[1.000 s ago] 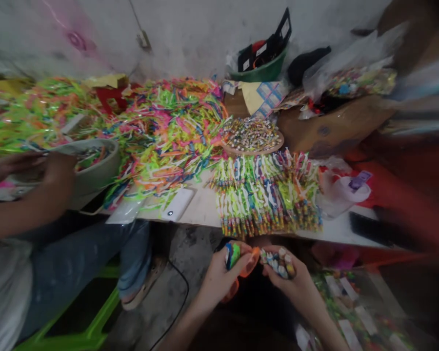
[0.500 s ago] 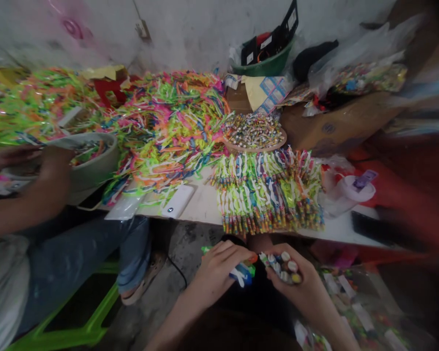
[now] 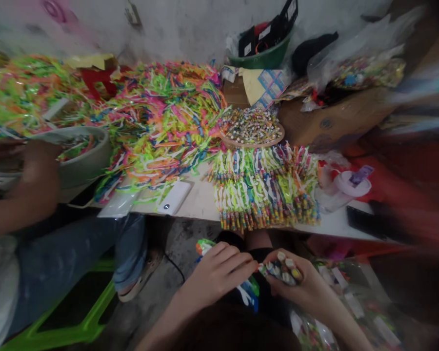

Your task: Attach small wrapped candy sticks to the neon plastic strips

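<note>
My left hand (image 3: 219, 275) is closed around a bunch of limp plastic pieces (image 3: 247, 295) in blue, green, white and orange. They stick out on both sides of the fingers. A bundle of small printed tubes (image 3: 283, 273) with pale round ends sits in my closed right hand (image 3: 307, 275). My left fingertips meet the near end of that bundle, where a small orange-red tip shows. Just beyond both hands, tubes with coloured plastic tails (image 3: 265, 195) lie in rows along the table edge. Behind them stands a shallow bowl (image 3: 252, 145) heaped with loose tubes.
A large pile of bright plastic pieces (image 3: 175, 117) covers the table's left side. A white phone-like device (image 3: 174, 197), lidded tub (image 3: 352, 185) and dark phone (image 3: 369, 224) lie near the edge. At left, a co-worker's arm (image 3: 40, 180) reaches into a pale basin (image 3: 84, 161).
My left hand has come right, its fingertips now at the tube bundle. The plastic pieces in it hang lower, and more show behind the hand. The view has shifted slightly.
</note>
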The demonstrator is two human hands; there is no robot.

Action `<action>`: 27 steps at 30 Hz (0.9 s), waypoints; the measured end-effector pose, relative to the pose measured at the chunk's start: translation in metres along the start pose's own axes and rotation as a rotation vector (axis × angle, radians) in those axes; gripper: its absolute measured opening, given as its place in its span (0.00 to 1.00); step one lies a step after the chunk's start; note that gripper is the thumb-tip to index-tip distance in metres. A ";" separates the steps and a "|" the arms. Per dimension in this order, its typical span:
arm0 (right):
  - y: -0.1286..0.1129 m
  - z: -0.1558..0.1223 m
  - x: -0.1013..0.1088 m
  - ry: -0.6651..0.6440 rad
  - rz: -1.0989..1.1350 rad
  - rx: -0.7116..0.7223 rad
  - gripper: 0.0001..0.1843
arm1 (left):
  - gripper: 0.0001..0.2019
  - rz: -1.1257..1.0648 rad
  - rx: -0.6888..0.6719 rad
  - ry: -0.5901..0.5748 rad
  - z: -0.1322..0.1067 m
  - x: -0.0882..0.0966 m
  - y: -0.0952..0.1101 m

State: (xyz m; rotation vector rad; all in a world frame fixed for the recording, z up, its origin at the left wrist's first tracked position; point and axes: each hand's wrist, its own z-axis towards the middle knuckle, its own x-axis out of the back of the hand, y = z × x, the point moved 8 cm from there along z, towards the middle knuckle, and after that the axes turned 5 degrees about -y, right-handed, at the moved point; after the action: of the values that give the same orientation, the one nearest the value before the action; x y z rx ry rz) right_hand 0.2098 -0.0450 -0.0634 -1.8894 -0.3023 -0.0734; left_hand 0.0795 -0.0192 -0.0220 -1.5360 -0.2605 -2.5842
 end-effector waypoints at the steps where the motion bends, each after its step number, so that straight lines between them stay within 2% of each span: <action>1: 0.003 0.001 -0.002 -0.033 0.023 -0.010 0.09 | 0.12 0.020 -0.026 0.016 0.000 0.002 0.002; 8: 0.027 0.007 -0.017 -0.179 0.198 -0.136 0.13 | 0.09 0.119 -0.164 0.050 0.000 0.004 0.014; 11: 0.029 0.009 -0.019 -0.189 0.246 -0.155 0.15 | 0.09 0.145 -0.182 0.044 0.001 0.002 0.015; 17: 0.035 0.018 -0.014 -0.119 0.249 -0.197 0.18 | 0.12 0.127 -0.130 -0.111 0.009 -0.011 0.003; 19: 0.038 0.022 -0.009 -0.101 0.215 -0.183 0.18 | 0.12 0.119 -0.119 -0.086 0.008 -0.002 0.000; 21: 0.041 0.029 0.001 -0.057 0.178 -0.143 0.18 | 0.11 0.078 -0.092 -0.006 0.003 0.014 -0.003; 24: 0.042 0.045 0.038 0.144 0.093 -0.070 0.21 | 0.08 -0.136 0.074 0.166 -0.014 0.033 -0.014; 26: 0.036 0.058 0.071 0.332 -0.022 -0.026 0.23 | 0.05 -0.422 0.351 0.241 -0.030 0.023 -0.033; 27: 0.030 0.065 0.085 0.420 -0.100 -0.002 0.23 | 0.04 -0.609 0.535 0.246 -0.041 0.006 -0.043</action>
State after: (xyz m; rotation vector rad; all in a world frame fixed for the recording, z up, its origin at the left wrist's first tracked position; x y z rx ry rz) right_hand 0.2930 0.0211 -0.0962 -1.8082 -0.1074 -0.5299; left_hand 0.0335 0.0138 -0.0391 -1.0395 -1.4429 -2.7196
